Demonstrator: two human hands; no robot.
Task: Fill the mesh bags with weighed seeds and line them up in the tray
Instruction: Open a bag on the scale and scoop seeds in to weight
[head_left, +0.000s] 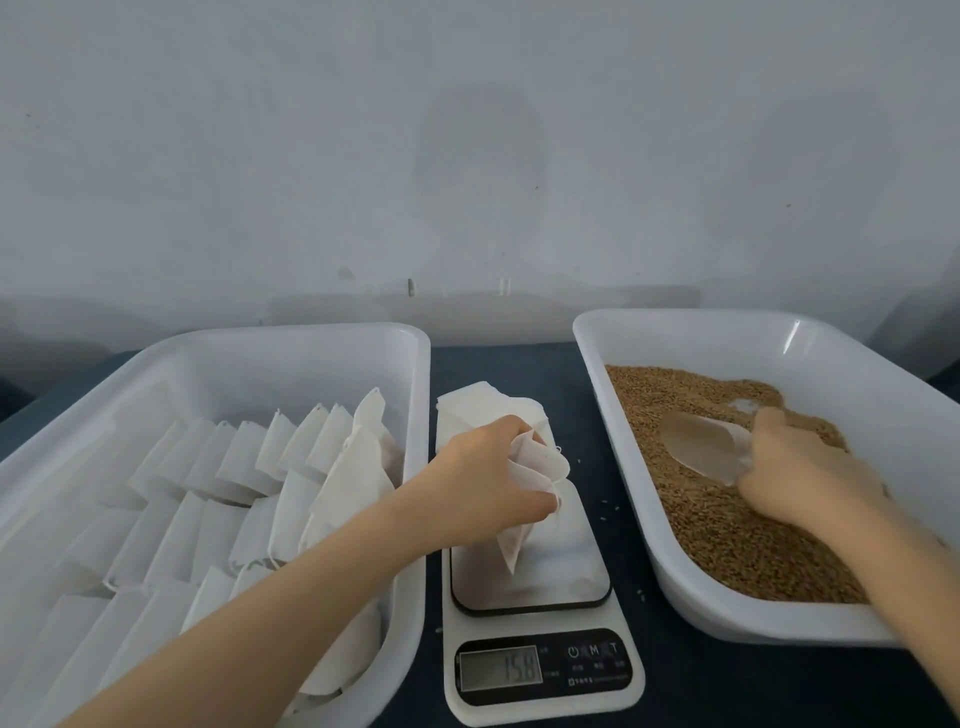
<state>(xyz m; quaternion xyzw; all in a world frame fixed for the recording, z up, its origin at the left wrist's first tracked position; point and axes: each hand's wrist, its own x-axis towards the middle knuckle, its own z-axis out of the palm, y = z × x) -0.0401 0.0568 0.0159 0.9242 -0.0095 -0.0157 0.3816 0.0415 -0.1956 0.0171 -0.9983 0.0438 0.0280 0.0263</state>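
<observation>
My left hand (488, 470) grips a white mesh bag (524, 499) by its open mouth, and the bag stands on the steel plate of a kitchen scale (540, 660) that reads 15.8. My right hand (800, 475) holds the handle of a clear plastic scoop (701, 447) lying in the brown seeds (727, 525) of the right white tray (670, 332). The left white tray (291, 338) holds several filled white bags (249, 467) standing in rows.
A small pile of empty white bags (478, 402) lies on the dark table behind the scale. A few loose seeds (605, 506) lie on the table between the scale and the seed tray. A grey wall stands close behind both trays.
</observation>
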